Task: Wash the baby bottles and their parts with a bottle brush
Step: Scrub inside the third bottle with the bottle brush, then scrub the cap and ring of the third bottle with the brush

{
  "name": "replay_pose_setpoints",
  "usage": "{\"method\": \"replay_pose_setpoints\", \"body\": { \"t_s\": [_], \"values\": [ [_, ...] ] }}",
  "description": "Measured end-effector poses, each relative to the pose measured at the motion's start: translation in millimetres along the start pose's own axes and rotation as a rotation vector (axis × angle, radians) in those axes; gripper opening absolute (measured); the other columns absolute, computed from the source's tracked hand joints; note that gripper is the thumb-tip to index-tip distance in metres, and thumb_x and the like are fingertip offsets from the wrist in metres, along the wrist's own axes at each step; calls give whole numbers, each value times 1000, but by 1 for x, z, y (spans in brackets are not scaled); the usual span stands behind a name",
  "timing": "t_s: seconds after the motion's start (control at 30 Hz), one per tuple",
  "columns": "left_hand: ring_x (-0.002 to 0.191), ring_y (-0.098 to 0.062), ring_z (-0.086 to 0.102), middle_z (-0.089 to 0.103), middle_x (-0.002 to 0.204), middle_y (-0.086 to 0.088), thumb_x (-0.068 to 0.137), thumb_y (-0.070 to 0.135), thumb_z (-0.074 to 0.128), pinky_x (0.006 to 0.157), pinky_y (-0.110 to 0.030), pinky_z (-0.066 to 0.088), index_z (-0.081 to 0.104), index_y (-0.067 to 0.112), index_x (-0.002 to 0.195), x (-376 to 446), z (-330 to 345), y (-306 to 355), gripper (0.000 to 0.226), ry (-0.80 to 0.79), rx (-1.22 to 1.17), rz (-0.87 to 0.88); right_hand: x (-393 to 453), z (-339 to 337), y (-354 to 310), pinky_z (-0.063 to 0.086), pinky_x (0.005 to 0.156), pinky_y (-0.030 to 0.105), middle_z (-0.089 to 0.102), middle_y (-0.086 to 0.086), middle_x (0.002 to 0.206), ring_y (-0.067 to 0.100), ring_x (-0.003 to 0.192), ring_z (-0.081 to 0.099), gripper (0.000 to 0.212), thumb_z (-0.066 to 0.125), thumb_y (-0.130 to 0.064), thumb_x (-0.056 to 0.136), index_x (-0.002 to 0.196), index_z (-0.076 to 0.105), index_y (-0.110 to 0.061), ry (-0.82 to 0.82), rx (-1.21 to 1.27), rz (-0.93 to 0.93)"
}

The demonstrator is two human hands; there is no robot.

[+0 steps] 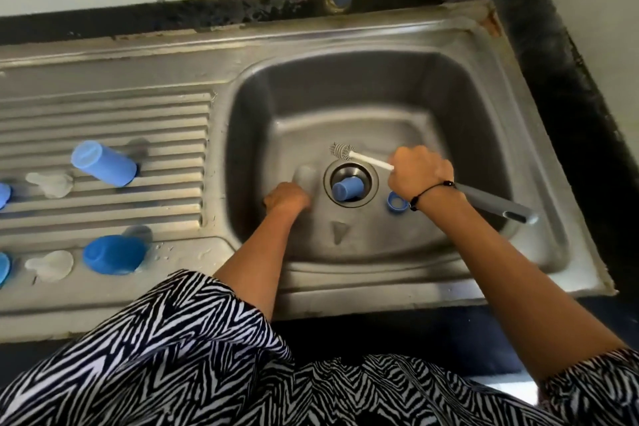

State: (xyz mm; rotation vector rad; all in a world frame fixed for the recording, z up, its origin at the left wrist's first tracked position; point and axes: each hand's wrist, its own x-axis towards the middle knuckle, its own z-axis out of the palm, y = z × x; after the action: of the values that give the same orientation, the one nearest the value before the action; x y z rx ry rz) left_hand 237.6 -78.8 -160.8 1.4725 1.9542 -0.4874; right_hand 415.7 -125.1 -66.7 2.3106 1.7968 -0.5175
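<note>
Bottle brush: white stem, small bristle tip, grey handle.

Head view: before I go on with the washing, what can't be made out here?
- Clear bottle in left hand: blurred, fingers cover it.
- Blue parts on drainboard: cut by left edge.
- Blue ring: partly behind right hand wrist.
- Brush handle middle: hidden in right hand.

No text, label, brand, number or sign can be read anywhere in the view.
</note>
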Motion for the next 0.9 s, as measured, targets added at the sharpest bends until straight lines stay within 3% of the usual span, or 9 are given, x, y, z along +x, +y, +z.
{"method": "replay_pose_setpoints", "body": {
  "t_s": [0.07, 0.17, 0.27, 0.33, 0.53, 0.67, 0.77, 0.87, 0.9],
  "values": [
    [131, -35, 34, 33, 143, -20, 90, 24, 56, 105, -38, 34, 30, 1, 141, -2, 1, 10, 62, 110, 30, -36, 8, 1, 4, 41, 68, 33, 62, 12, 104, 32, 93, 60, 24, 46, -11, 90, 109, 62, -11, -1, 12, 5],
    [123, -33, 38, 40, 132, -18, 91, 20, 51, 100, -36, 37, 44, 3, 129, -11, 2, 39, 42, 328, 3, 154, 19, 1, 15, 40, 69, 34, 62, 13, 107, 33, 96, 60, 25, 46, -10, 90, 110, 61, -11, 3, 32, 40],
    [112, -32, 53, 57, 120, -17, 89, 24, 55, 86, -35, 43, 58, 4, 116, -28, 14, 82, 33, 208, 77, 461, 27, -4, 28, 44, 75, 36, 61, 16, 113, 36, 103, 58, 29, 47, -10, 89, 114, 60, -10, -5, 70, 85],
    [114, -34, 51, 54, 123, -18, 90, 31, 57, 85, -37, 43, 53, 4, 120, -35, 33, 107, 40, 59, 177, 585, 28, -6, 35, 46, 79, 38, 60, 16, 116, 36, 105, 58, 29, 48, -10, 89, 115, 60, -10, -13, 87, 101],
    [125, -34, 38, 37, 134, -17, 96, 21, 49, 100, -40, 36, 32, 8, 141, -34, 76, 139, 50, 32, 324, 711, 26, -10, 46, 47, 82, 40, 59, 16, 118, 37, 107, 58, 31, 52, -14, 88, 118, 60, -10, -42, 126, 124],
    [120, -33, 44, 41, 133, -17, 99, 14, 38, 99, -39, 38, 37, 7, 138, -33, 86, 141, 39, 72, 235, 753, 19, -8, 48, 46, 82, 40, 58, 16, 119, 37, 108, 57, 32, 52, -14, 88, 118, 59, -9, -34, 119, 132],
    [109, -26, 51, 49, 118, -14, 90, 20, 54, 91, -38, 43, 47, 4, 122, -29, 74, 137, 36, 49, -104, 594, 12, -11, 48, 46, 81, 39, 58, 16, 119, 38, 108, 57, 31, 51, -16, 89, 118, 59, -10, -21, 118, 122],
    [59, -13, 54, 58, 70, -8, 82, 11, 64, 61, -29, 45, 57, 4, 78, -35, 30, 125, 10, -114, -964, 165, 7, -20, 42, 46, 80, 36, 59, 16, 119, 37, 107, 58, 30, 49, -15, 89, 117, 61, -11, 24, 114, 97],
    [52, -13, 50, 56, 58, -7, 84, 8, 62, 56, -28, 43, 55, 7, 68, -38, 14, 118, 17, -194, -1248, 46, 5, -25, 37, 46, 79, 36, 59, 16, 118, 37, 106, 58, 31, 47, -14, 90, 117, 61, -12, 47, 104, 73]
  ]
}}
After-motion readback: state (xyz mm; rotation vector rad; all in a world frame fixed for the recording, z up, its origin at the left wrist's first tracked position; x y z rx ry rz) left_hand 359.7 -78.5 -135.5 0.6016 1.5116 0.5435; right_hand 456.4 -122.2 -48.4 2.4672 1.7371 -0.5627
